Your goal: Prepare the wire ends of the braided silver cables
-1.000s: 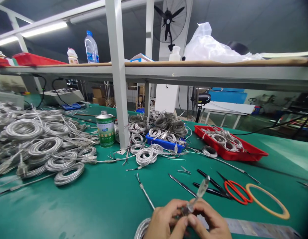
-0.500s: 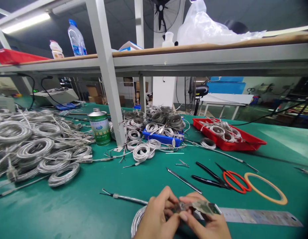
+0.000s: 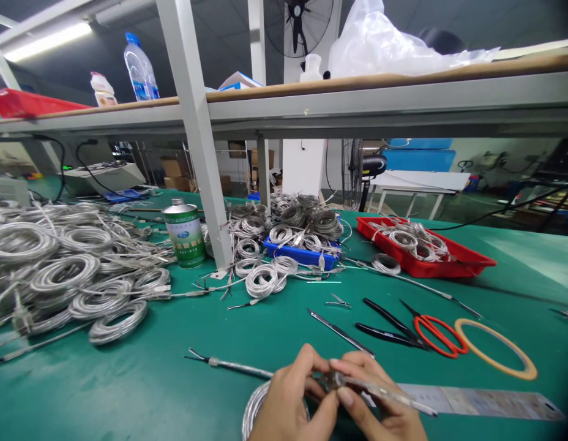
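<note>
Low in the middle, my left hand (image 3: 291,398) is closed, thumb and fingertips pinching a small grey, see-through cable connector (image 3: 330,381). My right hand (image 3: 380,398) meets it there, closed on a narrow translucent strip (image 3: 398,397) that slants down to the right across the fingers. Where the strip and connector touch is mostly covered by fingertips. Beneath my left hand lies a coil of silver cable (image 3: 253,413), partly hidden. A silver cable end (image 3: 238,366) with bare dark wires reaches out to the left. Under my right hand a steel ruler (image 3: 486,401) lies flat.
Beyond my hands are a tweezer-like metal tool (image 3: 341,332), black-handled pliers (image 3: 394,331), red-handled scissors (image 3: 440,335) and a tape ring (image 3: 499,349). Cable coils (image 3: 63,272) heap at left beside a green can (image 3: 183,236). Blue tray (image 3: 302,254) and red tray (image 3: 431,267) hold coils.
The translucent piece in my right hand has turned from showing its broad face to a thin edge, now pointing further right and down. Both hands stay together in nearly the same place.
</note>
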The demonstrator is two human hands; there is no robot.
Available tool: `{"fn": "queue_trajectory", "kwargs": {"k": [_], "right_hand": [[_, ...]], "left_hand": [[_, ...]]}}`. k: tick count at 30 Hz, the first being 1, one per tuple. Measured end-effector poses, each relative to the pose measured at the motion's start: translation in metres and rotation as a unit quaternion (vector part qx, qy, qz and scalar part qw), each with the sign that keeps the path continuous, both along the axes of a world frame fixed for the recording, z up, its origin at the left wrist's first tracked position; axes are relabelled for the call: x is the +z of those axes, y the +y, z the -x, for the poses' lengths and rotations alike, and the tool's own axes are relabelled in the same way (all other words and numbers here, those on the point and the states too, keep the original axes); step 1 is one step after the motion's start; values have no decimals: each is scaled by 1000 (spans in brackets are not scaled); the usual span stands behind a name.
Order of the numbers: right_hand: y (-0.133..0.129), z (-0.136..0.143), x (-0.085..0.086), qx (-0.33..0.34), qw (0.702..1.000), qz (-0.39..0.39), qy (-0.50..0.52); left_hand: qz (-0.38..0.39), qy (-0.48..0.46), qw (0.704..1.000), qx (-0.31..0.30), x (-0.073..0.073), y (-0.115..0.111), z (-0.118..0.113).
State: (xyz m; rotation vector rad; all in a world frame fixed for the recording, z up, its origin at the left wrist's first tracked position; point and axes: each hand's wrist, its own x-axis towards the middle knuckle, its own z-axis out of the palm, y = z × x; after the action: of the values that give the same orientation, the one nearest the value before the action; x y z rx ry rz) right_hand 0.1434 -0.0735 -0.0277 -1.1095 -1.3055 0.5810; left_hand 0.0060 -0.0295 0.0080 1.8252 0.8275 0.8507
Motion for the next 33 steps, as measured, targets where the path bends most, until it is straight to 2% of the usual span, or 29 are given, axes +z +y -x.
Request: {"fn": "queue_trajectory", "kwargs": {"k": [3,7,9,11,18,21,27,33], "right_hand": [[1,-2,-4,-9,1000,20,15],[3,-3,-9,43,989,94,107],[5,-2,-10,41,980,101,169],[6,1,-7,26,978,93,185],[8,-1,12,74,993,65,61],[8,-2,12,87,993,68,51],[7,-2,11,73,994,75,28],[5,-3,9,67,995,78,10]], "left_hand": [[-57,37,998,4,-2,0,2],[-100,41,994,32,-12,0,3],[-120,36,991,41,-17,-1,2],[-134,36,990,36,-20,-1,2],[-130,32,991,6,-18,-2,1],[-119,47,992,-7,-17,0,2],[-108,93,986,-90,-17,5,6],[-83,81,989,-89,-18,6,6]]}}
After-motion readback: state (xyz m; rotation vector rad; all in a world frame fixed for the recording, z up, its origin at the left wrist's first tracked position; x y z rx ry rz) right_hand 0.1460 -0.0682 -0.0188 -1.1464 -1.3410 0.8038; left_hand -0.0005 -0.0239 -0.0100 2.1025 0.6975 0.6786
